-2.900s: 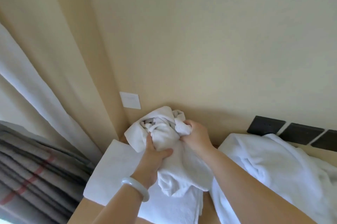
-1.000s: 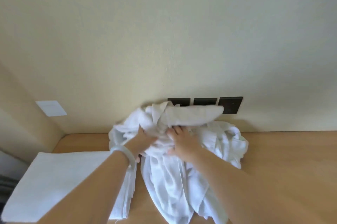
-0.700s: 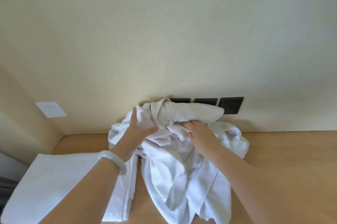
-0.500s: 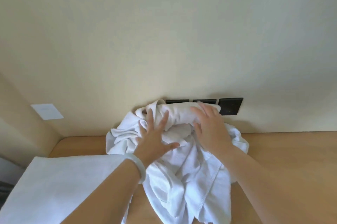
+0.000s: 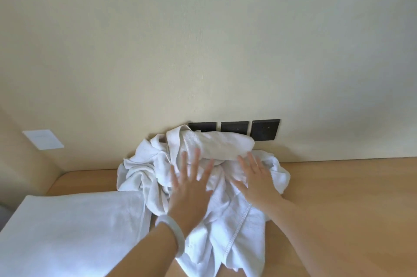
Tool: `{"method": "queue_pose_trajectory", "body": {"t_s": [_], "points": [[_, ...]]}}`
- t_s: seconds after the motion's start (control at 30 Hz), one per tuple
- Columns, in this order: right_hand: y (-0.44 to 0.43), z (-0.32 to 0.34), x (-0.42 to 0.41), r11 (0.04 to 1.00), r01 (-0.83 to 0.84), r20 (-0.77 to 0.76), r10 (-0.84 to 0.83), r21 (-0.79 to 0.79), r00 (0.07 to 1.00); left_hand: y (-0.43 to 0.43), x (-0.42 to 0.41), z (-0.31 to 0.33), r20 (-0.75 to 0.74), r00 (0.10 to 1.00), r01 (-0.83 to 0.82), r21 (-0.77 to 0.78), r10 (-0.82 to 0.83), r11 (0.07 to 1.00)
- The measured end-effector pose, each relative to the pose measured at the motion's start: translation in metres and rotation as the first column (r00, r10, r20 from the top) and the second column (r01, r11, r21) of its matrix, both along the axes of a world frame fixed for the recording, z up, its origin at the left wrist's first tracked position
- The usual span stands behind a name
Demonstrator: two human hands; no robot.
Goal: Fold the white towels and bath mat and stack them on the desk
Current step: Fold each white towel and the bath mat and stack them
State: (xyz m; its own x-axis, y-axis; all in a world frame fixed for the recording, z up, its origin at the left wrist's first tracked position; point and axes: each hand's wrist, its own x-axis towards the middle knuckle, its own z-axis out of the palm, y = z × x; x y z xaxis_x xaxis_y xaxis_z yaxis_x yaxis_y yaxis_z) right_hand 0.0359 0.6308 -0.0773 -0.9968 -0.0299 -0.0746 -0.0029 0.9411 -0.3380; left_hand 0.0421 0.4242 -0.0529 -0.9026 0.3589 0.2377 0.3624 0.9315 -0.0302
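Observation:
A crumpled heap of white towels (image 5: 225, 231) lies on the wooden desk (image 5: 338, 209) against the wall. A rolled bundle of white cloth (image 5: 223, 145) sits on top of the heap at the back. My left hand (image 5: 189, 191), with a pale bangle on the wrist, hovers flat over the heap's middle with fingers spread. My right hand (image 5: 255, 179) rests flat on the right side of the heap, fingers apart. A folded white towel (image 5: 72, 231) lies flat at the left end of the desk, touching the heap.
Three black wall sockets (image 5: 264, 130) sit on the cream wall just behind the heap. A white wall plate (image 5: 42, 139) is on the side wall at left. Bare desk surface stretches to the right.
Both hands carried a bundled white towel to the right and set it on the heap, then let go. They now lie open over the pile, drawn back a little toward me.

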Motion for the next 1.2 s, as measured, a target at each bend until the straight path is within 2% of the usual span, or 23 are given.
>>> {"method": "queue_pose_trajectory", "body": {"t_s": [0.07,0.1,0.2,0.33,0.5,0.67,0.73,0.77,0.83,0.87,0.97,1.07,1.13,1.2], "points": [[0.009,-0.003,0.021,0.996,0.022,0.077,-0.028,0.083,0.997,0.015,0.027,-0.019,0.014,0.988,0.154,-0.067,-0.153,0.986],[0.012,-0.002,0.029,0.995,0.029,0.105,-0.039,0.100,0.994,0.023,0.036,-0.029,0.062,0.982,0.180,-0.068,-0.176,0.981],[0.018,0.013,0.047,0.990,0.045,0.107,-0.059,0.133,0.993,0.045,0.052,-0.036,0.214,0.956,0.220,-0.066,-0.201,0.973],[0.025,0.034,0.067,0.974,0.038,0.115,-0.065,0.224,0.991,0.061,0.052,-0.040,0.367,0.917,0.235,-0.172,-0.159,0.957],[0.036,0.041,0.076,0.974,0.012,0.130,-0.042,0.225,0.991,0.067,0.052,-0.050,0.344,0.936,0.159,-0.227,-0.073,0.961],[0.042,0.035,0.071,0.983,-0.123,0.153,0.101,0.139,0.983,0.080,0.047,-0.013,0.281,0.959,0.033,-0.221,0.031,0.975],[0.047,0.037,0.070,0.987,-0.158,0.145,0.154,0.023,0.977,0.089,0.040,0.013,0.295,0.951,-0.085,-0.055,0.098,0.995],[0.052,0.038,0.069,0.985,-0.166,0.134,0.170,-0.040,0.976,0.094,0.038,0.028,0.299,0.949,-0.143,0.115,0.103,0.983],[0.061,0.046,0.068,0.969,-0.171,0.086,0.189,-0.180,0.978,0.105,0.036,0.064,0.291,0.954,-0.198,0.423,0.075,0.884],[0.066,0.054,0.067,0.953,-0.173,0.047,0.191,-0.249,0.981,0.111,0.036,0.083,0.265,0.961,-0.208,0.510,0.077,0.834],[0.083,0.082,0.060,0.864,-0.093,0.056,0.138,-0.494,0.989,0.129,0.035,0.137,0.239,0.964,-0.250,0.659,0.117,0.709],[0.098,0.115,0.058,0.632,0.012,0.210,0.240,-0.775,0.948,0.150,0.035,0.182,0.238,0.958,-0.286,0.737,0.160,0.613],[0.102,0.139,0.063,0.537,-0.009,0.218,0.357,-0.843,0.908,0.167,0.037,0.207,0.240,0.960,-0.279,0.775,0.144,0.568],[0.104,0.165,0.063,0.527,-0.073,0.129,0.336,-0.847,0.933,0.191,0.037,0.234,0.262,0.963,-0.263,0.848,0.068,0.459]]}}
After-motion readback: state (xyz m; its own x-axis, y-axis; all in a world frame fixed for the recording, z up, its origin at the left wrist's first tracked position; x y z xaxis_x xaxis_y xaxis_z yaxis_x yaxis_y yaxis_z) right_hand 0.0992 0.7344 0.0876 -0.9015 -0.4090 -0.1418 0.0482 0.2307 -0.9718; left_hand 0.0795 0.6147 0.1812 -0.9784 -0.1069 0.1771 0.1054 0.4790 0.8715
